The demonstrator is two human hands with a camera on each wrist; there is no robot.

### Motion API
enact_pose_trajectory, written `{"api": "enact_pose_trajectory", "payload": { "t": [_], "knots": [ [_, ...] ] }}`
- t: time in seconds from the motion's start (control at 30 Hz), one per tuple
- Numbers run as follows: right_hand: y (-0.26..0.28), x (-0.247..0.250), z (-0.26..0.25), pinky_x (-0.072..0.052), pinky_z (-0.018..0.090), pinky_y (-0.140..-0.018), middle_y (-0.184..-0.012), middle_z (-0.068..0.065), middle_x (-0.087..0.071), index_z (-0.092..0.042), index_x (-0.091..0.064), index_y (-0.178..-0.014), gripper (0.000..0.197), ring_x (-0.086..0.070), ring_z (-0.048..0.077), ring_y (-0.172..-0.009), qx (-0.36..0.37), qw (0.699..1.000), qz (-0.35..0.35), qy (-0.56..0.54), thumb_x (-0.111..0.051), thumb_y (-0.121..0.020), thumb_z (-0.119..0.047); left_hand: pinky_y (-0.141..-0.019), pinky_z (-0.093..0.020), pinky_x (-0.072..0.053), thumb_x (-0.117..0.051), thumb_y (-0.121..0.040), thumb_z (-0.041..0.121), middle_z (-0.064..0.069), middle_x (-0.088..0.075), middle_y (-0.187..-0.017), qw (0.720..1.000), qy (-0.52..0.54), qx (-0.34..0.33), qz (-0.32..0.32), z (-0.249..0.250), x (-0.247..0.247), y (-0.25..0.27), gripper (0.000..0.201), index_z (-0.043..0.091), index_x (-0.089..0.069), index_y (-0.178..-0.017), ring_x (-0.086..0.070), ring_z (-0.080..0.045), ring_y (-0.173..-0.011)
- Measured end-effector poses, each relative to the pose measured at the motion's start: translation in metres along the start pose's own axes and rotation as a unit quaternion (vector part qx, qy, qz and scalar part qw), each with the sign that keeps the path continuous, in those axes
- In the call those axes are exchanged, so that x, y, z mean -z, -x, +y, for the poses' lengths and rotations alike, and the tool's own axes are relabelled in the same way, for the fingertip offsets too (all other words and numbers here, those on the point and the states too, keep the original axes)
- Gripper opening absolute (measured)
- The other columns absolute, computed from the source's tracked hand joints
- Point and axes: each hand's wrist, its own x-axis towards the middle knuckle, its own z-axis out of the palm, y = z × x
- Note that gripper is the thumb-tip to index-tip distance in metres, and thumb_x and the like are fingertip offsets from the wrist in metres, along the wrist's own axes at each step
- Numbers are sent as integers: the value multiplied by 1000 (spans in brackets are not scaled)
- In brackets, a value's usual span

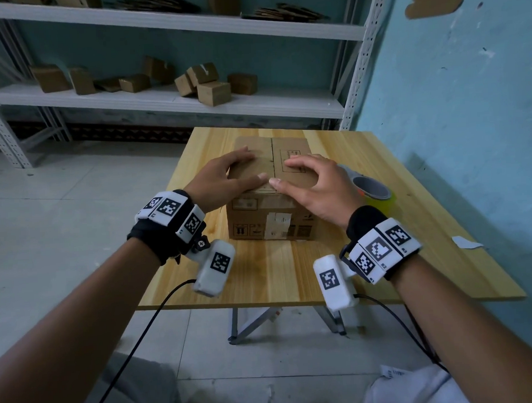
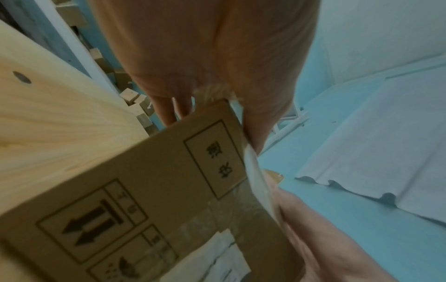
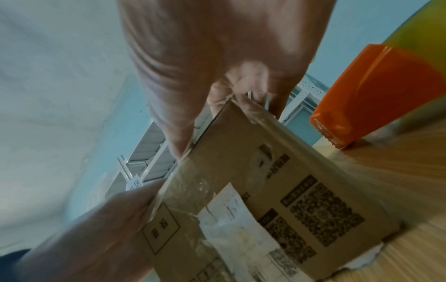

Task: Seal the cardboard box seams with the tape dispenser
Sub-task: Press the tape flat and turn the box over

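cardboard box [image 1: 270, 182] sits mid-frame on the wooden desk [image 1: 380, 170], its top seam running away from the viewer, from lower centre toward upper centre. left hand [image 1: 226, 175] and right hand [image 1: 311, 183] lie flat with fingers spread, one on each flap either side of that seam, holding nothing. tape dispenser [image 1: 370, 191] stands on the desk just right of the box, just beside the right hand, so that hand looks the likely one to fetch it.
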Motion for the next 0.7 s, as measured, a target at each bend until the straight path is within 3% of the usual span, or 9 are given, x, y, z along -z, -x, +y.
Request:
{"api": "enact_pose_trajectory", "payload": {
  "t": [0.13,0.27,0.37,0.47,0.53,0.6,0.7],
  "knots": [
    [-2,1,0,-32,18,-100,-135,-8,-56,-21,-65,-126,53,-46,2,-122,-11,1000,-10,-6,-74,-82,-49,-77,-15,-41,-66,-87,33,18,-28,-152,1000,19,3,-4,-2,1,0,54,25,-48,-137,-38,-5,-121],
    [-4,2,4,-35,26,-110,-138,-8,-56,-21,-67,-125,48,-46,5,-128,-13,999,-19,-25,-74,-83,-45,-76,-13,-41,-64,-89,27,18,-30,-151,999,50,5,-14,-4,3,-1,49,24,-50,-136,-38,-4,-122],
    [-4,6,7,-29,6,-97,-139,-9,-56,-22,-67,-125,43,-42,2,-130,-13,998,-34,-50,-72,-86,-39,-77,-12,-43,-63,-90,21,17,-31,-151,997,78,1,-20,-7,6,-1,45,23,-53,-134,-38,-5,-126],
    [-3,8,11,-24,0,-90,-142,-11,-54,-24,-66,-127,41,-38,2,-135,-11,997,-48,-67,-70,-88,-37,-87,-15,-42,-61,-91,19,17,-31,-151,996,88,-11,-32,-10,8,-2,44,22,-53,-133,-36,-5,-130],
    [-3,9,14,-24,5,-95,-142,-12,-53,-24,-66,-127,39,-36,2,-138,-12,995,-54,-82,-69,-89,-35,-97,-22,-40,-61,-91,19,16,-32,-151,994,97,-17,-38,-13,10,-2,43,23,-53,-134,-34,-5,-133],
    [-3,10,16,-23,16,-108,-143,-12,-53,-24,-66,-127,38,-32,3,-141,-16,993,-58,-102,-69,-90,-32,-106,-29,-37,-60,-91,18,14,-34,-150,993,109,-24,-39,-16,11,-1,45,22,-52,-135,-33,-6,-135],
    [-1,13,17,-21,27,-116,-143,-11,-53,-24,-66,-126,35,-29,4,-144,-14,990,-66,-124,-68,-91,-27,-107,-28,-37,-59,-91,17,12,-36,-150,991,122,-35,-35,-18,11,0,45,21,-51,-135,-34,-6,-136]
  ]
}}
